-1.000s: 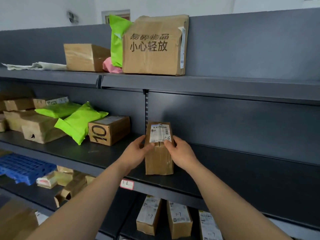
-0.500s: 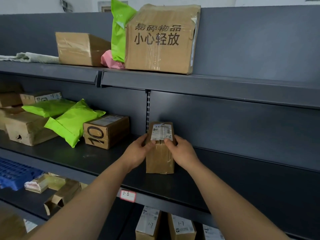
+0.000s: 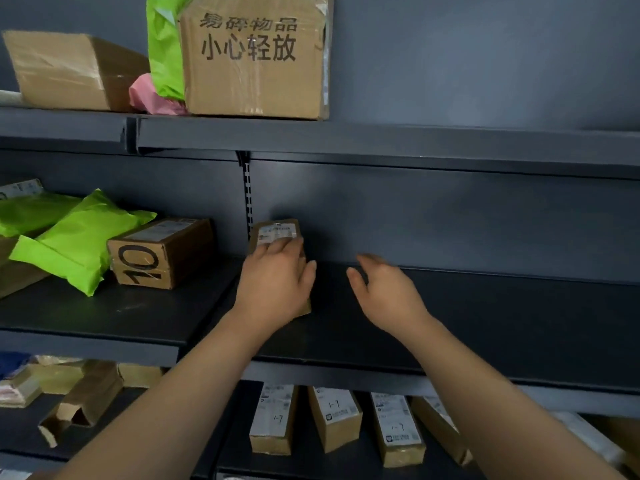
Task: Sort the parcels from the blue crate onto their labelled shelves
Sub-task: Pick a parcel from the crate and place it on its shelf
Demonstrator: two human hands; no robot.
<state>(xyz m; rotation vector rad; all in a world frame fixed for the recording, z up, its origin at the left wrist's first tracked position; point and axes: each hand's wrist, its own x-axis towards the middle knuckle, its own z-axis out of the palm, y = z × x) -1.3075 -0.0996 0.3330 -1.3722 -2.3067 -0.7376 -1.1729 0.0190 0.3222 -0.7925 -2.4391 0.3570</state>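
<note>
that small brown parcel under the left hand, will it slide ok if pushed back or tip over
Likely slides rather than tips: the small cardboard parcel lies flat on the smooth metal shelf. Probably stiff, since its edges look square under the left hand. Seemingly light: one hand alone rests on it.

Top shelf (image 3: 381,136): big brown box with writing (image 3: 256,71), plain brown box (image 3: 69,71), green bag (image 3: 162,46), pink bag (image 3: 149,98). Middle shelf (image 3: 502,323): small brown parcel (image 3: 277,230) near back wall, box marked 10 (image 3: 159,254), green bags (image 3: 79,240) at left. Bottom shelf (image 3: 304,465): row of boxes marked 1-7 (image 3: 336,420).
</note>
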